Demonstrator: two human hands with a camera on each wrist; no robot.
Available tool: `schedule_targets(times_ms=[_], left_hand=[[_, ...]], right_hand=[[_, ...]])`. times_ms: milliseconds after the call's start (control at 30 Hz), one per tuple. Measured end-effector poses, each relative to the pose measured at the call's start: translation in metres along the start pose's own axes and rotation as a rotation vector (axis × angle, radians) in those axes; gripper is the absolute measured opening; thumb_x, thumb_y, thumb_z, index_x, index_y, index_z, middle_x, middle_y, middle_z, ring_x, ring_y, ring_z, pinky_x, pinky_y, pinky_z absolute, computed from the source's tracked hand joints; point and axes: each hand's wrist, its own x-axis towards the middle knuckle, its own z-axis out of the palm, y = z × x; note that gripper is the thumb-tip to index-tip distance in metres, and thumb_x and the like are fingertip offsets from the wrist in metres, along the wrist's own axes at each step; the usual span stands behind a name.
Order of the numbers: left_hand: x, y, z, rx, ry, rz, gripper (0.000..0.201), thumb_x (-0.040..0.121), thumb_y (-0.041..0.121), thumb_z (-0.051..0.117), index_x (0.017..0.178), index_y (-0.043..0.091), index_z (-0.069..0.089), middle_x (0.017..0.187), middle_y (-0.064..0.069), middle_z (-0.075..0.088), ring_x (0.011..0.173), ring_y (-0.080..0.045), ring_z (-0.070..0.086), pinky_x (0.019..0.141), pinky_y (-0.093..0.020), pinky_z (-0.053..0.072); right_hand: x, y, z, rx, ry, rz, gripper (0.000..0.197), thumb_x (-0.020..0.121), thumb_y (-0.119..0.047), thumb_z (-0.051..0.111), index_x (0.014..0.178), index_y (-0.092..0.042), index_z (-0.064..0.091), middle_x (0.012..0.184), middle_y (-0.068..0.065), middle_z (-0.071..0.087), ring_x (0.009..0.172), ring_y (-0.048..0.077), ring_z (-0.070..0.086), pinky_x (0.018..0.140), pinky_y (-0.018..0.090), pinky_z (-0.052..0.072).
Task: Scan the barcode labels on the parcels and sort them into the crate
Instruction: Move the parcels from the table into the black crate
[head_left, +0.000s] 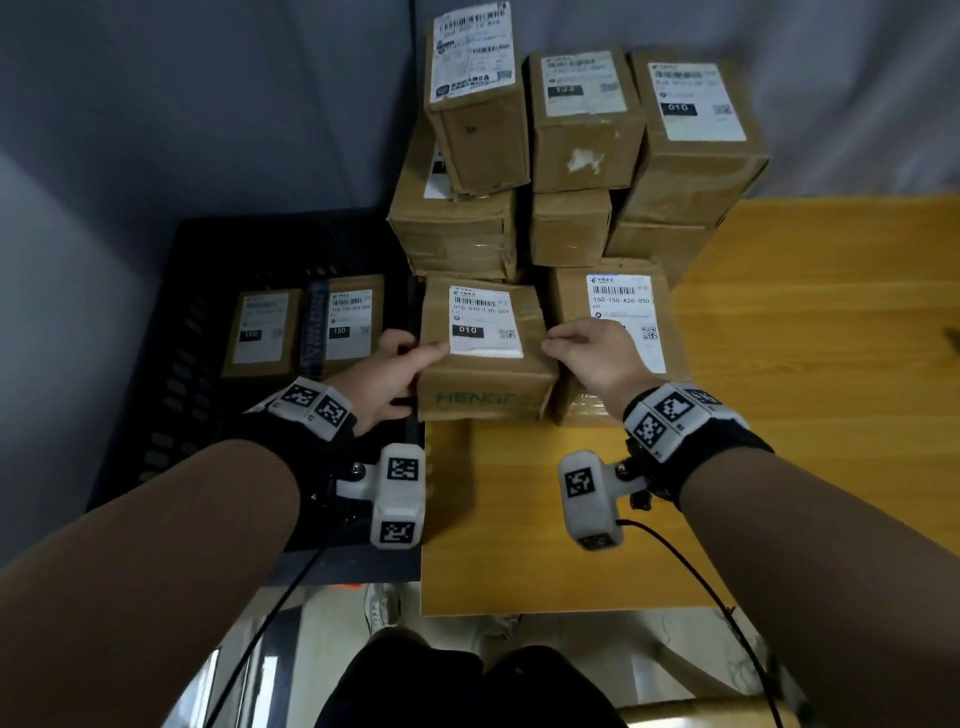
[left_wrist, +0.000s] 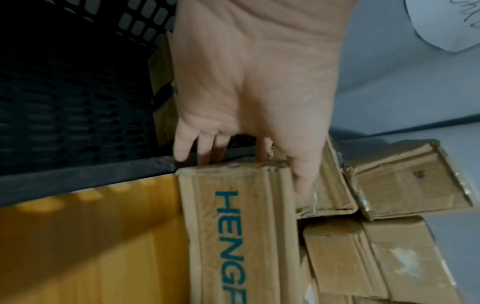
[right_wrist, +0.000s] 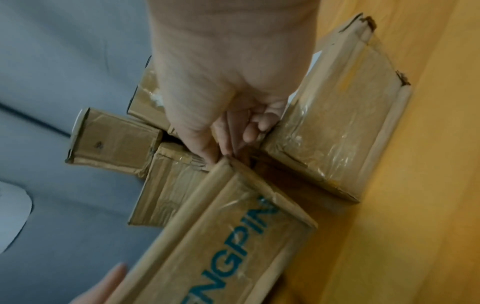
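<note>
A brown cardboard parcel (head_left: 485, 384) with a white "010" barcode label and teal lettering on its front sits at the wooden table's left edge, beside the black crate (head_left: 171, 322). My left hand (head_left: 415, 374) grips its left side, thumb on top and fingers down the side, as the left wrist view shows for the hand (left_wrist: 249, 174) and parcel (left_wrist: 241, 236). My right hand (head_left: 576, 348) grips the parcel's right top edge. In the right wrist view its fingers (right_wrist: 249, 135) curl into the gap between this parcel (right_wrist: 233, 236) and the neighbouring one (right_wrist: 337, 133).
Two labelled "150" parcels (head_left: 260, 332) (head_left: 348, 325) lie flat in the crate. A parcel labelled 150-150-A26-050 (head_left: 623, 312) stands right of the held one. Behind them rises a stack of several parcels (head_left: 582, 124) against a grey wall. The wooden table (head_left: 805, 415) extends to the right.
</note>
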Motion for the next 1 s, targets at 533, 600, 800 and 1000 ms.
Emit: schedule_targets(times_ms=[533,600,800,1000], left_hand=[[-0.025,0.029,-0.037,-0.199,-0.253,0.068,0.044,0.094,0.023,0.046,0.137,0.016,0.041,0.123,-0.011,0.059,0.11,-0.026,0.058,0.08,-0.045,0.053],[-0.028,0.025,-0.05,-0.221,-0.255,0.083,0.047,0.093,0.018,0.046,0.139,0.015,0.04,0.124,-0.012,0.058,0.107,-0.025,0.059,0.074,-0.041,0.054],[-0.027,0.009,-0.094,-0.329,-0.2,0.084,0.037,0.097,0.023,0.039,0.131,0.014,0.051,0.114,-0.007,0.066,0.096,-0.018,0.063,0.075,-0.036,0.053],[-0.01,-0.013,-0.152,0.031,0.098,0.148,0.041,0.089,0.052,0.051,0.114,0.021,0.062,0.116,-0.008,0.066,0.106,-0.025,0.062,0.096,-0.041,0.048]], right_hand=[[-0.018,-0.02,0.005,0.615,-0.088,0.23,0.045,0.088,-0.035,0.065,0.127,-0.021,0.045,0.104,0.006,0.064,0.084,0.022,0.063,0.059,0.03,0.052],[-0.023,-0.021,0.017,0.628,-0.134,0.248,0.046,0.088,-0.034,0.066,0.128,-0.023,0.047,0.107,0.007,0.067,0.091,0.025,0.066,0.067,0.037,0.055],[-0.033,-0.036,0.069,0.591,-0.203,0.242,0.072,0.081,-0.048,0.068,0.142,-0.034,0.032,0.122,0.004,0.059,0.107,0.024,0.061,0.065,0.037,0.057],[-0.024,-0.072,0.126,0.562,-0.167,0.183,0.088,0.081,-0.039,0.073,0.148,-0.037,0.016,0.125,0.001,0.059,0.105,0.018,0.061,0.084,0.035,0.052]])
